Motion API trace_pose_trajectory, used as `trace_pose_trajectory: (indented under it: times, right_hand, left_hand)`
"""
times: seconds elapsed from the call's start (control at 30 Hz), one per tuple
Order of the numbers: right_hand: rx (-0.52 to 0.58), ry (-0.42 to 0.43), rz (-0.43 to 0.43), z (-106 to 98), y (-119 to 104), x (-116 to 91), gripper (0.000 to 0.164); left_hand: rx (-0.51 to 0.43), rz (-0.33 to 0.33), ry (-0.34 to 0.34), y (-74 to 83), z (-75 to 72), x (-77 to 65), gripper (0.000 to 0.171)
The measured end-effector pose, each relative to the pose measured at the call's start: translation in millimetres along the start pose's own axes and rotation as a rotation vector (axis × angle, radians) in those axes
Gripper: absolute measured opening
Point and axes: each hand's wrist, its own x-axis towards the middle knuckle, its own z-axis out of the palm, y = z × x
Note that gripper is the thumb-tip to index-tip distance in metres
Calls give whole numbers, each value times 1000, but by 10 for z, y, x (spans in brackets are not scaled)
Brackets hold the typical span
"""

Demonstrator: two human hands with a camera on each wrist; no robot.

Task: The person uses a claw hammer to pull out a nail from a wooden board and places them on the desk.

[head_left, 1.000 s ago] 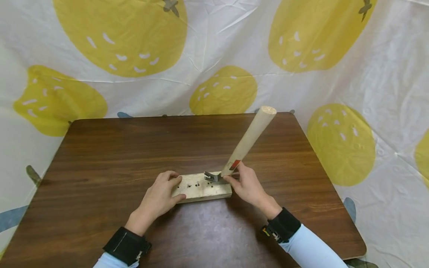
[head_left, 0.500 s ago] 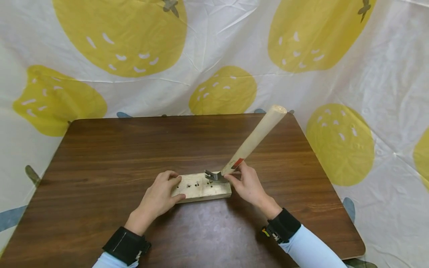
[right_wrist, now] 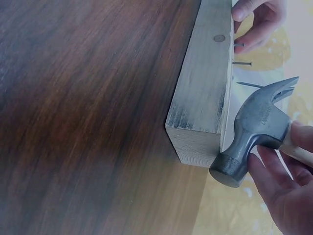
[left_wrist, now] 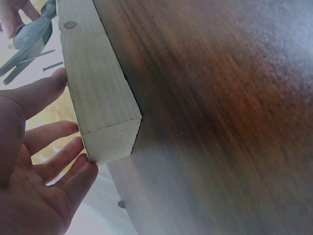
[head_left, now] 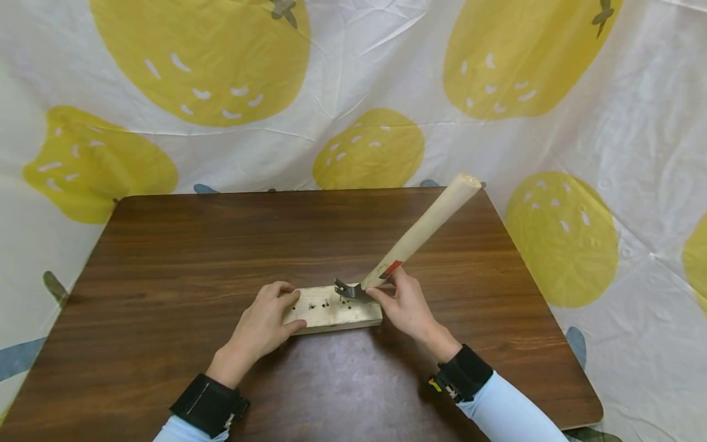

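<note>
A pale wooden block (head_left: 342,316) with several small holes and dark marks on top lies on the table. Thumb and fingers of my left hand (head_left: 265,322) hold its left end. Beside the block's right end, my right hand (head_left: 409,307) grips a claw hammer (right_wrist: 261,120) low on its handle, close to the head. The pale handle (head_left: 425,230) slants up and to the right. A nail (right_wrist: 249,84) sits at the claw, its tip apart from the block. Another nail (right_wrist: 243,63) sticks up from the block's top face.
The brown wood-grain table (head_left: 193,264) has its far edge against a white sheet (head_left: 232,159) with yellow fruit prints. Black bands with small devices circle both wrists. A round knot (left_wrist: 70,24) marks the block's side.
The hammer's handle has tilted farther right and down, and its claw has shifted very slightly left. The left hand and block have stayed in place.
</note>
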Motion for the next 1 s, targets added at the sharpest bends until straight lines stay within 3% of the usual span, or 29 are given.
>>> trace_pose_trajectory:
  times: [0.77,0.9,1.0]
  right_hand:
    - [142,41,64,74,-80,18,34]
    - [173,38,72,91,-89,8,37]
    - [178,35,71,93,-91,-1,38]
  left_hand:
    - [-8,23,3,30,-12,7,56]
    - [-32,39,35,65,-4,24,54]
    - [-69,21,104,118,23,56,50]
